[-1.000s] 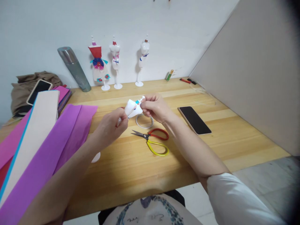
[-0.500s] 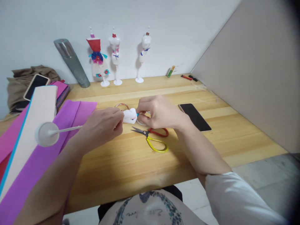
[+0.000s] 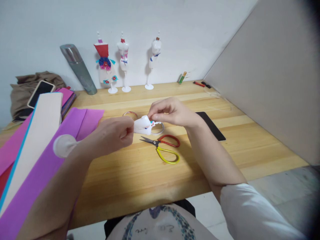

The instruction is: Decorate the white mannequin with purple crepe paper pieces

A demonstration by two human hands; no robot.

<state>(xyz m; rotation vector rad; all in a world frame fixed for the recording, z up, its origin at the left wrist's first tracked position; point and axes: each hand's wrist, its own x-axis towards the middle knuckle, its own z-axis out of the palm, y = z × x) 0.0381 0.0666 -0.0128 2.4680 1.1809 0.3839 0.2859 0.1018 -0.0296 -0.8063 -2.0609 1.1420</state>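
A small white dress-form mannequin (image 3: 142,125) lies tilted on its side above the table, neck pointing right, with a bit of blue and red at its neck. My left hand (image 3: 113,136) is wrapped round its lower part. The round white base (image 3: 63,146) sticks out to the left behind my wrist. At the shoulder and neck, the fingers of my right hand (image 3: 167,111) are pinched together; what lies between the fingertips is too small to make out. Just below are scissors (image 3: 156,143) with one red and one yellow handle, blades slightly apart.
Tape rings (image 3: 160,129) lie behind the mannequin. A black phone (image 3: 211,125) rests to the right. Three mannequins on stands (image 3: 125,63), a bottle (image 3: 78,68) and a glue stick (image 3: 182,77) stand along the wall. Purple fabric (image 3: 72,133) and a white roll-like stack (image 3: 37,133) cover the left side.
My right hand has shifted slightly up from the mannequin's neck, uncovering it. The mannequin has moved a little right and its base has swung down towards my left wrist.
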